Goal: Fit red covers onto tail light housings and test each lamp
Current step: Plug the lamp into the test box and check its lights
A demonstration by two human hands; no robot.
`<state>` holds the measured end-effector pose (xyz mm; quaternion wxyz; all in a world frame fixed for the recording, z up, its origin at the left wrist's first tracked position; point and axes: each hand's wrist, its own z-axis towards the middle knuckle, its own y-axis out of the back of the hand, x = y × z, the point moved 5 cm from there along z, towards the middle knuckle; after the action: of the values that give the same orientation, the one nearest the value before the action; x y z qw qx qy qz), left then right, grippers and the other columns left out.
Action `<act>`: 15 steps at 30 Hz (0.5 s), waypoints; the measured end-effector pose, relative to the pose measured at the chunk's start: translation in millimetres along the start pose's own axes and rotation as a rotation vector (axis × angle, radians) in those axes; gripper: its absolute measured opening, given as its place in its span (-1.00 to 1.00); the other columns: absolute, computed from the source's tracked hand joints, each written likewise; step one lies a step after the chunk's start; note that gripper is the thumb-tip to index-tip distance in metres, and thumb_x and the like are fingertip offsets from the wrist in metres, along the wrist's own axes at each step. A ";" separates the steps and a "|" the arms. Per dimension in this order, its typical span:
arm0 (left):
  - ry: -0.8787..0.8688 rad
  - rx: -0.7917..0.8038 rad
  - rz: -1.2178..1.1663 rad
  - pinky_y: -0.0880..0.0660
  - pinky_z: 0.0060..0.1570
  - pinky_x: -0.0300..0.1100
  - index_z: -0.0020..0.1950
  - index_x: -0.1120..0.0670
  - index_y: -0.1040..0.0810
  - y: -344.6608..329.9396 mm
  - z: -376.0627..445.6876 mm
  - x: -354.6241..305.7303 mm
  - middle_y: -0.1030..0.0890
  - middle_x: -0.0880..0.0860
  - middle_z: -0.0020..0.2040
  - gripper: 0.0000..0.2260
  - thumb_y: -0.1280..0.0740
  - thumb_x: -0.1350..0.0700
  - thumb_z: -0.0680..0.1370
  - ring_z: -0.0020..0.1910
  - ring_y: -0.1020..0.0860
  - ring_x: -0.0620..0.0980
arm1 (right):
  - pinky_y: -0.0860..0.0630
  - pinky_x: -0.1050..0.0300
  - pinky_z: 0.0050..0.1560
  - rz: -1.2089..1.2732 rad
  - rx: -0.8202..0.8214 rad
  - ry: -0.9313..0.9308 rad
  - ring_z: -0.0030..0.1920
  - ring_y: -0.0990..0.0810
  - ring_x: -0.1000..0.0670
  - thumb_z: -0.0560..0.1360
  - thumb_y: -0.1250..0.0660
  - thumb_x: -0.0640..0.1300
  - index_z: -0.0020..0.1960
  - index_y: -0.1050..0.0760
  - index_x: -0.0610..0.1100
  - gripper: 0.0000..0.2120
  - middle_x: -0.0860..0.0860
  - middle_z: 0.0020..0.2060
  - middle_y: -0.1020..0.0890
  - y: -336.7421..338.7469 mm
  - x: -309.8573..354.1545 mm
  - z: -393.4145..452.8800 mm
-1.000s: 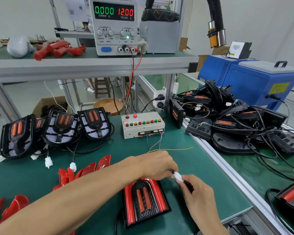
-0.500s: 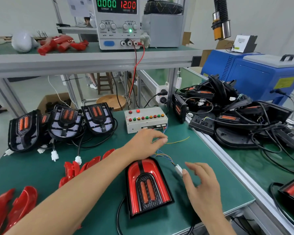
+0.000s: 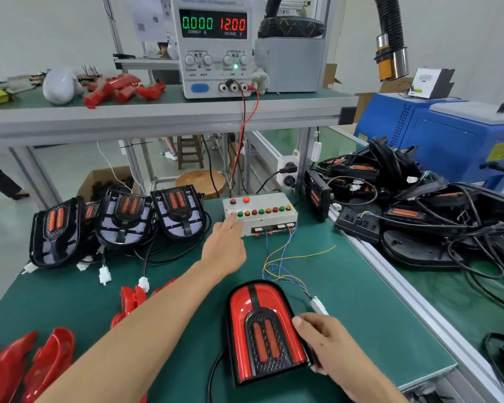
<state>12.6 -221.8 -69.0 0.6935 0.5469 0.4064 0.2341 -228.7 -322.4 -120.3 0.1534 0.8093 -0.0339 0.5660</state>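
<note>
Left hand (image 3: 226, 245) reaches the test box (image 3: 261, 213), fingers extended; the fingertip apparently touches a button, contact obscured. Right hand (image 3: 325, 344) grips the lamp (image 3: 264, 330) at its right edge on the mat (image 3: 361, 301); its fingers are partly hidden.

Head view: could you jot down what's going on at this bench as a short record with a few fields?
Left hand: fingertips at the button box, by its leftmost buttons
Right hand: grips the right edge of the covered lamp
Lamp: unlit, red cover on
Lamp plug: joined to the box's wires
Power supply: reads 0.000 and 12.00
Uncovered lamps: back left
Spare red covers: front left
</note>
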 end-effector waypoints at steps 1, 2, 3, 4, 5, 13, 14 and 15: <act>0.000 0.014 0.016 -0.36 0.41 0.05 0.60 0.16 -0.19 -0.9 3.8 -0.6 -0.11 0.06 0.64 -0.49 -0.18 0.25 0.64 0.49 -0.25 0.19 | -0.33 0.22 -0.44 -0.019 -0.006 0.017 -0.47 -0.36 0.03 0.69 -0.22 0.01 -0.01 -0.61 -0.16 -0.70 0.00 -0.42 -0.47 -0.5 -0.5 0.6; 0.003 0.028 0.028 -0.37 0.39 0.06 0.61 0.17 -0.16 -1.7 7.6 -1.2 -0.08 0.07 0.64 -0.47 -0.18 0.27 0.63 0.49 -0.24 0.20 | -0.34 0.23 -0.42 -0.025 -0.011 0.032 -0.44 -0.38 0.02 0.69 -0.21 0.02 -0.05 -0.62 -0.08 -0.72 0.01 -0.41 -0.49 -1.4 -0.8 0.8; 0.009 0.040 0.037 -0.39 0.38 0.06 0.61 0.17 -0.15 -2.2 11.1 -1.8 -0.06 0.07 0.65 -0.45 -0.18 0.29 0.62 0.49 -0.24 0.21 | -0.35 0.23 -0.40 -0.010 -0.016 0.041 -0.41 -0.40 0.02 0.69 -0.20 0.02 -0.07 -0.62 -0.01 -0.73 0.02 -0.38 -0.52 -2.4 -1.2 0.8; 0.016 0.048 0.043 -0.40 0.37 0.06 0.61 0.17 -0.15 -2.8 14.2 -1.9 -0.06 0.07 0.65 -0.44 -0.19 0.29 0.62 0.49 -0.23 0.21 | -0.37 0.23 -0.37 0.023 -0.021 0.045 -0.37 -0.43 0.02 0.69 -0.20 0.01 -0.06 -0.63 0.05 -0.74 0.02 -0.34 -0.55 -3.6 -1.6 0.3; 0.022 0.052 0.048 -0.40 0.37 0.06 0.61 0.17 -0.15 -2.8 17.9 -1.8 -0.09 0.08 0.64 -0.44 -0.20 0.29 0.61 0.49 -0.23 0.22 | -0.40 0.22 -0.35 0.067 -0.026 0.047 -0.33 -0.47 0.03 0.69 -0.20 0.00 -0.03 -0.64 0.09 -0.74 0.02 -0.30 -0.59 -4.2 -1.7 0.5; 0.027 0.044 0.049 -0.32 0.38 0.05 0.54 0.22 -0.28 -3.8 30.3 2.5 -0.37 0.18 0.50 -0.50 -0.21 0.27 0.58 0.37 -0.33 0.26 | -0.35 0.26 -0.46 0.139 -0.160 0.131 -0.45 -0.42 0.09 0.71 -0.17 -0.11 0.16 -0.59 -0.03 -0.79 0.06 -0.37 -0.57 -2.9 -1.0 -3.4; 0.034 0.047 0.015 -0.32 0.37 0.05 0.53 0.23 -0.29 -4.1 30.0 3.7 -0.39 0.18 0.49 -0.51 -0.20 0.29 0.57 0.37 -0.32 0.27 | -0.35 0.26 -0.45 0.146 -0.164 0.133 -0.43 -0.42 0.08 0.71 -0.18 -0.09 0.16 -0.59 0.00 -0.79 0.01 -0.34 -0.58 -3.5 -1.4 -3.7; 0.039 0.049 -0.020 -0.31 0.36 0.06 0.52 0.23 -0.30 -3.7 29.8 5.2 -0.40 0.19 0.48 -0.50 -0.20 0.30 0.57 0.37 -0.31 0.27 | -0.36 0.26 -0.43 0.149 -0.164 0.130 -0.40 -0.44 0.06 0.70 -0.18 -0.07 0.16 -0.60 0.03 -0.79 -0.04 -0.30 -0.60 -4.1 -1.7 -4.0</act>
<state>39.5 -235.8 -72.0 0.6741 0.5549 0.4311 0.2277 -232.0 -317.6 -121.5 0.1784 0.7510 -0.1298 0.6224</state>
